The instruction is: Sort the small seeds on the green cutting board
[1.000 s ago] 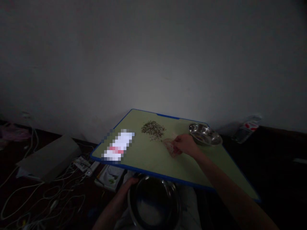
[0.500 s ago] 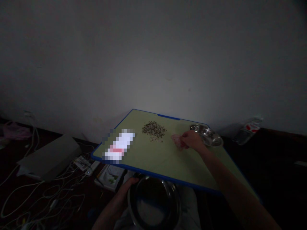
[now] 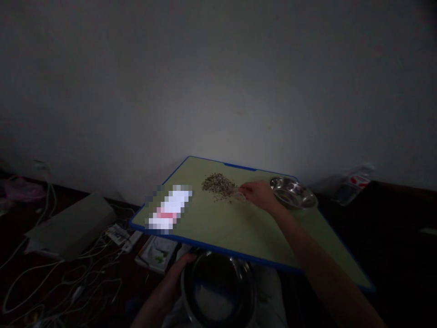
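Note:
A pile of small dark and pale grains, like seeds (image 3: 218, 184), lies on the pale green tabletop (image 3: 211, 223) with its blue rim. At the pile's right edge, my right hand (image 3: 257, 193) has its fingers closed on a thin, pinkish see-through piece (image 3: 241, 197), whose kind I cannot make out. Below the table's near edge, over my lap, my left hand (image 3: 182, 269) grips the left rim of a shiny metal bowl (image 3: 252, 291). Most of the left fingers are hidden, and the bowl's inside is dark.
A divided metal dish (image 3: 307, 198) stands at the table's right back edge. On the left lies a blurred-out bright rectangle (image 3: 170, 207). A plastic bottle (image 3: 353, 184) is beyond the right edge. A grey box (image 3: 71, 223) and tangled white cables (image 3: 78, 291) lie on the floor at left.
My right hand has moved left and slightly away from me, bringing the pinkish piece to the pile's right edge. The left hand and the bowl are nearly unmoved.

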Motion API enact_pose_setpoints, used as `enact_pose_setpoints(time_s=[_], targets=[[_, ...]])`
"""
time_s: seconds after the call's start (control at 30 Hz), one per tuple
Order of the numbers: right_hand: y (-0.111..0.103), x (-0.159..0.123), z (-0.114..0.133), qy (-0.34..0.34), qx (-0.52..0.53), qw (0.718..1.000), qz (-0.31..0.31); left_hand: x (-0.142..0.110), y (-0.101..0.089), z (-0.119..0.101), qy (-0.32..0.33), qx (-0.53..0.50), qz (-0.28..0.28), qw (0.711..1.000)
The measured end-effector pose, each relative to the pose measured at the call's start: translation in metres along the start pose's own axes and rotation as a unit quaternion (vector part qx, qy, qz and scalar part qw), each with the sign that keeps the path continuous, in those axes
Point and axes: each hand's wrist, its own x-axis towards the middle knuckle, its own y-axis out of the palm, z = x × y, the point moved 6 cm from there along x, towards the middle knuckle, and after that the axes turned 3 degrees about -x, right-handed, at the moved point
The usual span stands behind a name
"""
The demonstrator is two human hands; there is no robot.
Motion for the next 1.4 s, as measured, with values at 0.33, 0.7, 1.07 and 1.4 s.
enact_pose_setpoints(time_s=[0.33, 0.7, 1.07, 1.4], targets=[[0.009, -0.015, 0.001, 0.004, 0.007, 0.999, -0.038, -0.001, 0.001, -0.001, 0.002, 0.007, -0.012, 1.000], [0.018, -0.008, 0.002, -0.003, 0.014, 1.000, 0.005, 0.003, -0.005, -0.003, 0.021, 0.012, -0.017, 1.000], [0.020, -0.004, 0.001, 0.002, -0.001, 1.000, -0.006, -0.003, 0.004, -0.004, 0.003, -0.016, 0.006, 1.000], [0.023, -0.004, 0.005, -0.026, 0.031, 0.999, 0.005, -0.007, 0.007, -0.008, 0.011, -0.011, -0.003, 1.000]])
